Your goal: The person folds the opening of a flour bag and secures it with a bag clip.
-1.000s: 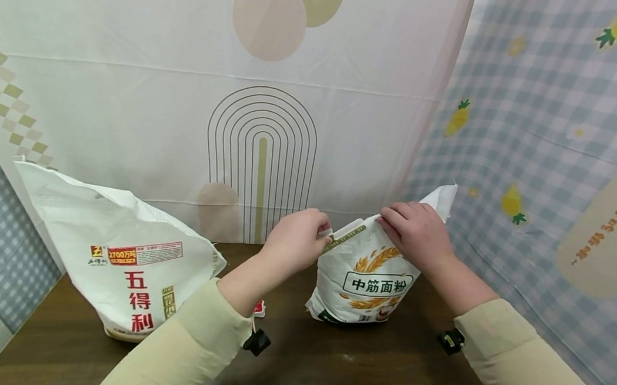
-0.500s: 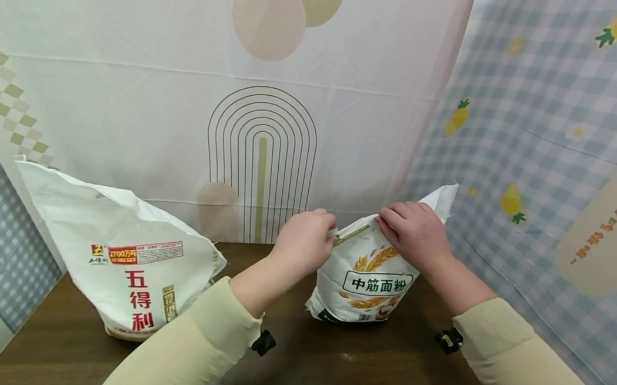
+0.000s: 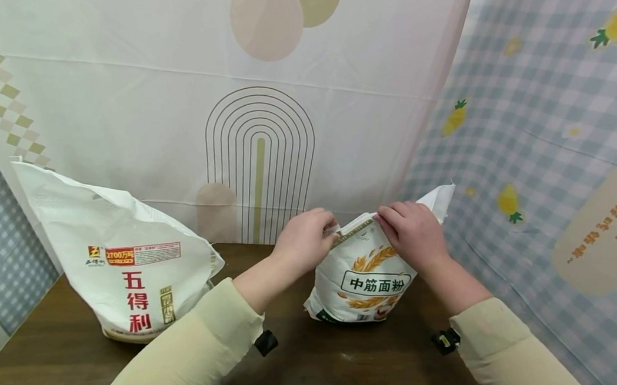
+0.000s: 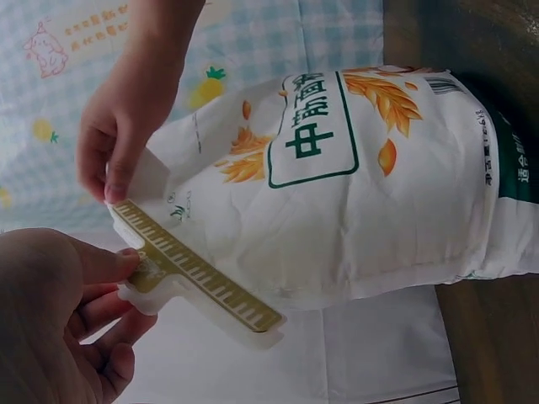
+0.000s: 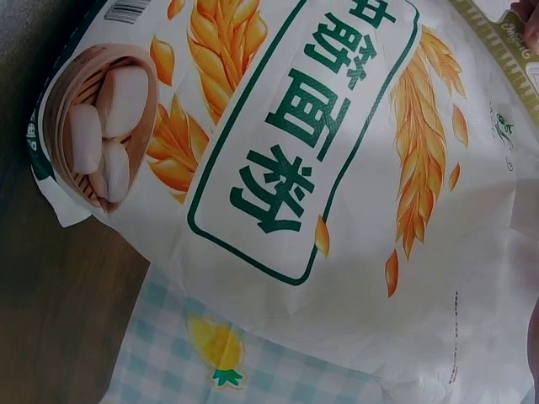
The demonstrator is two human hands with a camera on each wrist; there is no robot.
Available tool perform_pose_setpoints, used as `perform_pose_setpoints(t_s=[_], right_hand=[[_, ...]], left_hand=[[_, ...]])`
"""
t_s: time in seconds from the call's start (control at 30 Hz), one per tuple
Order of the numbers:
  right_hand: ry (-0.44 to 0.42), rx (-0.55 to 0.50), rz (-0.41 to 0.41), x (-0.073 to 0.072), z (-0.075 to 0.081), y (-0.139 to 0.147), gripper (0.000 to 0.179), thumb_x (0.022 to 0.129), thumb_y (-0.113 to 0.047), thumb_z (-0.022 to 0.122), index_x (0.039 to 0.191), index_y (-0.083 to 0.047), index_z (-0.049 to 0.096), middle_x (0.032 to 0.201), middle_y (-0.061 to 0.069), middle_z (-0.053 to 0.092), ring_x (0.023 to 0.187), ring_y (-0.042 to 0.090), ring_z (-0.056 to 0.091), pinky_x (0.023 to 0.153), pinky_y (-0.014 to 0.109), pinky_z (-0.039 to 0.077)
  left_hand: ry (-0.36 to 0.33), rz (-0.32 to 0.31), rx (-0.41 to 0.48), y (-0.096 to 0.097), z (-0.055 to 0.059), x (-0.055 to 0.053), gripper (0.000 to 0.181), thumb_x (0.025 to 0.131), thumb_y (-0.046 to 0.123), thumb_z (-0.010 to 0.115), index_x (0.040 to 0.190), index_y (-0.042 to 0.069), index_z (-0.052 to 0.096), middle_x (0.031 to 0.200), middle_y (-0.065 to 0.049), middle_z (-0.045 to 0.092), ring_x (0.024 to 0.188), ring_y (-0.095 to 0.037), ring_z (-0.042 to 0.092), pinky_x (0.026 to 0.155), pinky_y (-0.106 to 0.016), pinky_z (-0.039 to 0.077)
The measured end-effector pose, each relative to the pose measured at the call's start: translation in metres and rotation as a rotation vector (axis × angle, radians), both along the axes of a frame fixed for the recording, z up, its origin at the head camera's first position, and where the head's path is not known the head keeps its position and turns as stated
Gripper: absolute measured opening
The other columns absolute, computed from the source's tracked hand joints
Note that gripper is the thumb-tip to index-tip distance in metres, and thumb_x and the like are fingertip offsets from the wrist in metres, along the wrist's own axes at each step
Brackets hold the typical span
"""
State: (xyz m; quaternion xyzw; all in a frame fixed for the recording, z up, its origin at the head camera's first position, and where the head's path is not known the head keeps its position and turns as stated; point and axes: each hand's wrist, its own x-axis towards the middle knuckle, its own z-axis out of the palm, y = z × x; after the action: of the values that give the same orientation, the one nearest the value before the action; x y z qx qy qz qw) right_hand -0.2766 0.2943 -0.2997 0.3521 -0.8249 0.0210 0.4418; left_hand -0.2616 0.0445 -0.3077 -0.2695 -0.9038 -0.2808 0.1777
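A white flour bag (image 3: 367,305) with printed wheat ears stands on the table, its top edge slanting. My left hand (image 3: 306,236) pinches the tab of a gold and white bag clip (image 4: 206,282) between thumb and fingers. The clip lies along the bag's top edge; whether its bars are fully closed, I cannot tell. On the right side, my right hand (image 3: 414,233) grips the bag's folded top, with a white corner sticking out beyond it. Up close in the right wrist view, the bag's printed front (image 5: 354,278) fills most of the picture.
A larger white flour bag (image 3: 140,253) with red lettering stands at the left, its top gaping and leaning. Under both bags is a dark wooden table (image 3: 329,370). Behind hangs a pale cloth (image 3: 148,124); a checked cloth (image 3: 539,242) borders the right side.
My left hand has shifted right along the bag's top, and the clip has moved slightly up and right with it. My right hand keeps its grip on the bag.
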Motion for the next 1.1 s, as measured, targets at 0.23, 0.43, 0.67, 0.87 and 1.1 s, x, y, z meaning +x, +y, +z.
perform_pose_setpoints(t_s=[0.23,0.43,0.67,0.87,1.1], right_hand=[[-0.029,-0.031,-0.021,0.001,-0.001,0.000,0.014,0.089,-0.015,0.072,0.099,-0.006,0.073,0.086,0.007,0.070,0.076,0.030,0.065,0.070,0.049,0.049],[-0.038,-0.041,-0.027,0.001,-0.001,-0.001,0.014,0.088,-0.012,0.074,0.100,-0.006,0.073,0.087,0.007,0.071,0.077,0.030,0.065,0.070,0.050,0.050],[-0.086,-0.092,-0.028,0.001,-0.001,-0.002,0.012,0.088,-0.013,0.074,0.098,-0.006,0.074,0.087,0.007,0.072,0.078,0.029,0.066,0.073,0.049,0.049],[-0.107,-0.123,-0.026,0.001,0.000,-0.003,0.008,0.088,-0.013,0.074,0.093,-0.007,0.074,0.083,0.006,0.070,0.076,0.028,0.064,0.074,0.048,0.048],[-0.131,-0.147,-0.036,0.001,-0.001,-0.003,0.007,0.089,-0.014,0.074,0.093,-0.008,0.074,0.082,0.005,0.071,0.076,0.027,0.064,0.075,0.047,0.047]], left_hand=[[0.002,-0.014,0.018,0.001,-0.003,-0.003,0.007,0.092,0.023,0.072,0.096,0.017,0.070,0.090,0.007,0.062,0.080,-0.010,0.060,0.070,-0.029,0.051],[-0.015,-0.018,0.042,0.003,-0.004,-0.006,0.008,0.092,0.023,0.072,0.097,0.017,0.070,0.091,0.007,0.062,0.080,-0.009,0.059,0.071,-0.030,0.051],[-0.019,-0.027,0.044,0.004,-0.006,-0.008,0.009,0.092,0.023,0.073,0.098,0.017,0.071,0.090,0.008,0.061,0.079,-0.009,0.058,0.071,-0.029,0.050],[-0.029,-0.038,0.065,0.003,-0.007,-0.009,0.009,0.091,0.023,0.072,0.098,0.017,0.070,0.091,0.007,0.061,0.079,-0.009,0.058,0.071,-0.029,0.051],[-0.038,-0.048,0.073,0.003,-0.009,-0.011,0.010,0.091,0.023,0.073,0.098,0.016,0.070,0.090,0.007,0.060,0.078,-0.010,0.057,0.070,-0.029,0.050]])
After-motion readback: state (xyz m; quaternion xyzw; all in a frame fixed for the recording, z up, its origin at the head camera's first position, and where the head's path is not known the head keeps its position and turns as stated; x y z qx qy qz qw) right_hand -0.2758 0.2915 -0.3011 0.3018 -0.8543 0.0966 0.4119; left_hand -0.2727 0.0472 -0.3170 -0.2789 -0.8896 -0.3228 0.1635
